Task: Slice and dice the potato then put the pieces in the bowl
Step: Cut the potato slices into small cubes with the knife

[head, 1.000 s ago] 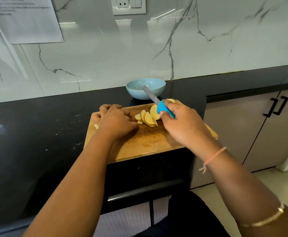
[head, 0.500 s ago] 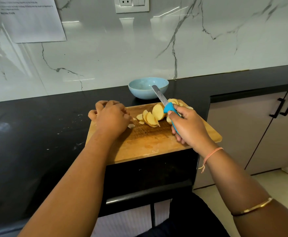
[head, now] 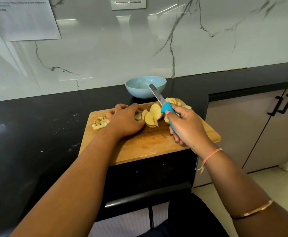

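Round potato slices [head: 152,115] lie overlapped in the middle of the wooden cutting board [head: 139,144], with more slices [head: 172,100] at its far right corner. A small heap of diced potato [head: 100,123] sits at the board's left edge. My left hand [head: 124,119] rests palm down on the board, fingers spread toward the slices and touching one. My right hand [head: 185,125] grips the blue handle of a knife [head: 158,98]; its blade points up and away over the slices. The light blue bowl [head: 136,90] stands just behind the board.
The board lies on a black countertop [head: 37,130] against a marble wall. A cabinet with black handles [head: 281,106] is to the right, below the counter edge. A wall socket [head: 128,2] and a paper sheet [head: 20,17] hang above.
My left hand slid right toward the slices, uncovering the diced heap at the board's left edge. My right hand drew back toward me with the knife, its blade lifted higher.
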A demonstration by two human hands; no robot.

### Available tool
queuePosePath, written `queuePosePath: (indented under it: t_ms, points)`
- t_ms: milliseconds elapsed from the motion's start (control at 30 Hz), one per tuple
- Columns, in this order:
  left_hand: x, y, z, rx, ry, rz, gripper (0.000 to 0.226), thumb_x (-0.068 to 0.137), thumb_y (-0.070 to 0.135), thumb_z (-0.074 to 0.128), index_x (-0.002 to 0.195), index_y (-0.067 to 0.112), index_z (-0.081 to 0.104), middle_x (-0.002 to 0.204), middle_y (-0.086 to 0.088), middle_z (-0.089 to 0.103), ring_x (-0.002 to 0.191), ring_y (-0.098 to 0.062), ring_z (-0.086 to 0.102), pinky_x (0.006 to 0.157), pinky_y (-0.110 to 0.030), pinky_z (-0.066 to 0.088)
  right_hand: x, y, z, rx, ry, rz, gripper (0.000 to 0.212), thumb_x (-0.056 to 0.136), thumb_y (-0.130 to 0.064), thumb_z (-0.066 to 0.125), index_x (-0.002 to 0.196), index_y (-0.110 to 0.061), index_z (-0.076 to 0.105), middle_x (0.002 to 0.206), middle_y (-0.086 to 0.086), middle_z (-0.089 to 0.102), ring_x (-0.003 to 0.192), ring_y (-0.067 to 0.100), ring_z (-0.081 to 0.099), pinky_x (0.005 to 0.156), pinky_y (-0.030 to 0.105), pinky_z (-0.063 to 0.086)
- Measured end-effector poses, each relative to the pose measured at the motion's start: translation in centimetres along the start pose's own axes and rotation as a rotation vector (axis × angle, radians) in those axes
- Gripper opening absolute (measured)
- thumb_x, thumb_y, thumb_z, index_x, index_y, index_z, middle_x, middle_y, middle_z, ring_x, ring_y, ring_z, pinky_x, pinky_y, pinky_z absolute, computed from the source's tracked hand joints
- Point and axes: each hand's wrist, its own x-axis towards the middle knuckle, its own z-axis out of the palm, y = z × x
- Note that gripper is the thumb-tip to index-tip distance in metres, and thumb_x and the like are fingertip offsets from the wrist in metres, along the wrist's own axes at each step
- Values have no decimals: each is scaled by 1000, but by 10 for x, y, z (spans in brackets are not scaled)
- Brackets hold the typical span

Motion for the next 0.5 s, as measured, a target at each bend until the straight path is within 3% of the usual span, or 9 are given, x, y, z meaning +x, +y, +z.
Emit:
queuePosePath:
  t_ms: [167, 400, 500]
  points:
    - [2, -1, -2, -52, 28, -2, 36, 85, 40, 61, 119, 38, 46, 122, 16, 56, 124, -13, 26, 90, -35, 19, 1, 0, 0, 3, 5, 8, 43, 99, -32, 46, 141, -31, 42, 63, 2, 52, 36, 5, 41, 34, 17, 37]
    - [-6, 1, -12, -122, 101, -40, 57, 77, 42, 72, 124, 33, 42, 125, 10, 54, 130, -20, 27, 95, -38, 20, 1, 0, 1, 3, 6, 11, 43, 99, -32, 45, 142, -30, 42, 64, 5, 53, 35, 5, 41, 35, 17, 37]
    - [-9, -4, -18, -154, 179, -27, 59, 75, 42, 75, 124, 30, 43, 123, 8, 54, 126, -19, 36, 100, -39, 19, 1, -1, 0, 9, 9, 15, 43, 99, -32, 45, 142, -31, 42, 64, 5, 53, 37, 7, 42, 35, 17, 37]
